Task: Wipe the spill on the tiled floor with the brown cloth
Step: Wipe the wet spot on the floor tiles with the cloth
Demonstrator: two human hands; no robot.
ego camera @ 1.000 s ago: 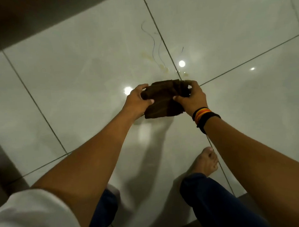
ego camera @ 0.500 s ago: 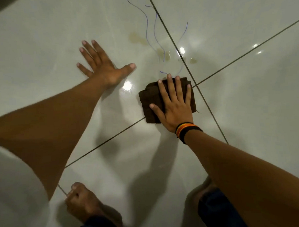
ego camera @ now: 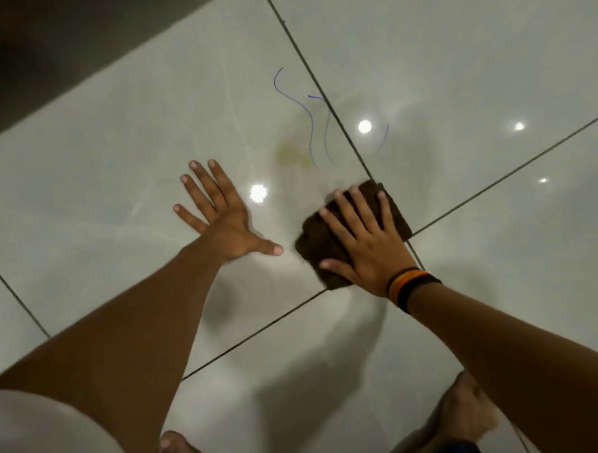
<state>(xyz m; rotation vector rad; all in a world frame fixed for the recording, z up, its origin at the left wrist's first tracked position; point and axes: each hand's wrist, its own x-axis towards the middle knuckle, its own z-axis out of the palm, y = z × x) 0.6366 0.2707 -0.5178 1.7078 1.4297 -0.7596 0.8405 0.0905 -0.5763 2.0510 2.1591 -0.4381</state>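
Both arms extend forward and down, the left hand [ego camera: 222, 217] lying palm-down with fingers [ego camera: 200, 193] spread and thumb out to the side, the right hand [ego camera: 367, 244] likewise flat, fingers splayed, its wrist carrying stacked bands [ego camera: 410, 286].

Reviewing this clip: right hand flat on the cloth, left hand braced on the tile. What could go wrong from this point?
1. The yellowish spill lies beyond the brown cloth, up and to its left; a stroke along the current line could miss it.
2. The right hand presses with an open palm, no grip, so the cloth may bunch or slide out.
3. The left hand is braced on glossy tile near the spill; it might slip if the wet spreads.
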